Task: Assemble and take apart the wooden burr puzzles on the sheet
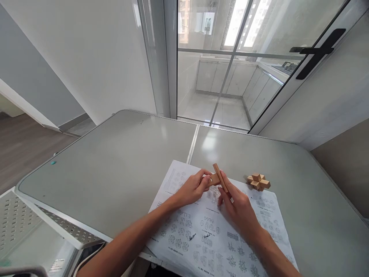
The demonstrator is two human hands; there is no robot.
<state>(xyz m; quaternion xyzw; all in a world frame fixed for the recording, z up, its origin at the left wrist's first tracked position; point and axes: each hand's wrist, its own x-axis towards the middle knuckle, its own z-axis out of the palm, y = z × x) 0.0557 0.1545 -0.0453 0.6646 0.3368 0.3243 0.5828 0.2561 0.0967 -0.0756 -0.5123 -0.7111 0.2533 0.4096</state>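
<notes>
My left hand (193, 187) pinches a short notched wooden puzzle piece (214, 179) between thumb and fingers. In my right hand (235, 200) is a longer wooden puzzle stick (220, 177), tilted with its upper end leaning left. The two pieces meet crosswise and touch; whether they interlock I cannot tell. Both hands are above a printed instruction sheet (184, 219) covered with small line drawings of puzzles. To the right, on the sheet's upper edge, sits an assembled wooden burr puzzle (258, 181) with crossing bars.
The grey table (115, 161) has a pale seam (193, 144) running away from me. A small teal bit (53, 162) lies near its left edge. A white perforated chair (20, 219) stands at the lower left. Beyond the table is a glass door (213, 77) with a black handle (319, 52).
</notes>
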